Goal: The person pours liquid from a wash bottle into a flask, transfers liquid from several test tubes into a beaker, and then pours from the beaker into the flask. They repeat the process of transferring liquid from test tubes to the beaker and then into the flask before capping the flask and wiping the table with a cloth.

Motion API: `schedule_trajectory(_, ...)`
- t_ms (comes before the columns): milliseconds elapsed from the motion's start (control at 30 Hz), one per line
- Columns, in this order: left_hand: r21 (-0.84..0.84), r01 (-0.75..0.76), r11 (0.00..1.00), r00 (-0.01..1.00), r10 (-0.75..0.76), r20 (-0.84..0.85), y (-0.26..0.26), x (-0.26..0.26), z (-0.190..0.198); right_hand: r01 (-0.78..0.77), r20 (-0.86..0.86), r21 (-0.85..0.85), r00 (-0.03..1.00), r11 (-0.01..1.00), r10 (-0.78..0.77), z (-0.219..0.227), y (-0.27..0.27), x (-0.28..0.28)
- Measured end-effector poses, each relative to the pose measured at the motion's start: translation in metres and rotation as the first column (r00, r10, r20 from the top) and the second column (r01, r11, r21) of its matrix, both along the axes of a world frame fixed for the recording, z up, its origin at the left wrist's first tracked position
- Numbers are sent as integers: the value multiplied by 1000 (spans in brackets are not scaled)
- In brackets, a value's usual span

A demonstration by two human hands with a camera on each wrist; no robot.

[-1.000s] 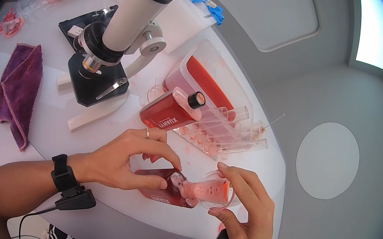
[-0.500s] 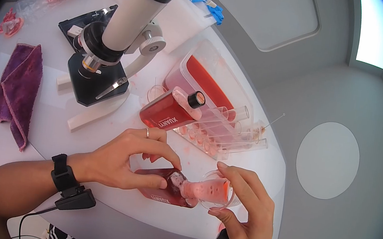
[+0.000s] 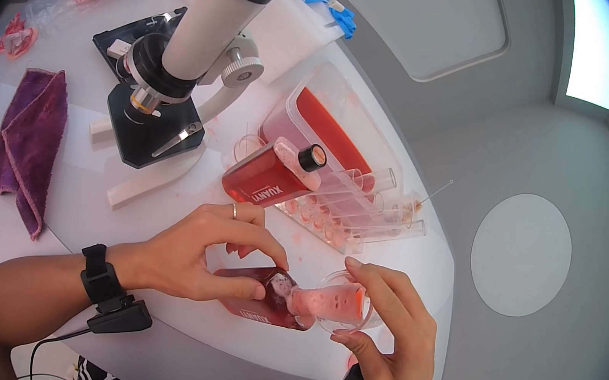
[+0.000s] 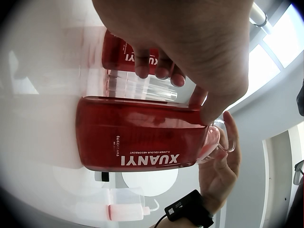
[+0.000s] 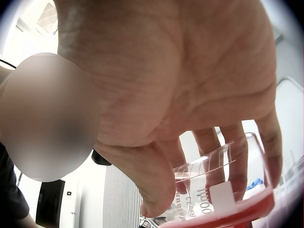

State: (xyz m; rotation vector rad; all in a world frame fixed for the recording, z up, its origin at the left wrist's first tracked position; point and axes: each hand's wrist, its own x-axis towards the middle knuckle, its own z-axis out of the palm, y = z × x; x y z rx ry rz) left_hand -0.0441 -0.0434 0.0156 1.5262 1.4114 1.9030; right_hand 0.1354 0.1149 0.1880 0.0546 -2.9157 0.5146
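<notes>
A squarish bottle (image 3: 250, 310) of dark red liquid, lettered XUANYI, stands on the table. My left hand (image 3: 196, 253) grips its shoulders between thumb and fingers. In the left wrist view the bottle (image 4: 142, 133) shows its full label, with the thumb by the neck. My right hand (image 3: 401, 333) holds a clear graduated glass vessel (image 3: 339, 306) tipped over the bottle's mouth, thumb and fingers on opposite sides. Pink liquid narrows toward the bottle's opening, and foam shows under its shoulder. The right wrist view shows printed volume marks and a white patch on the glass vessel (image 5: 222, 197).
Beyond my hands stand a second, black-capped red bottle (image 3: 271, 178), a rack of test tubes (image 3: 323, 227) and a plastic tub (image 3: 290, 123) of red liquid. A microscope (image 3: 201, 38) rises at the back, left of them. A purple cloth (image 3: 29, 146) lies far left.
</notes>
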Motion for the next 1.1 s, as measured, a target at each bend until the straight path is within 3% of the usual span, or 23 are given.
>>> schedule_trajectory(1100,19,-7,1000,999,6,37,2,2,-1,-6,-6,14,1000,1000,6,1,2,1)
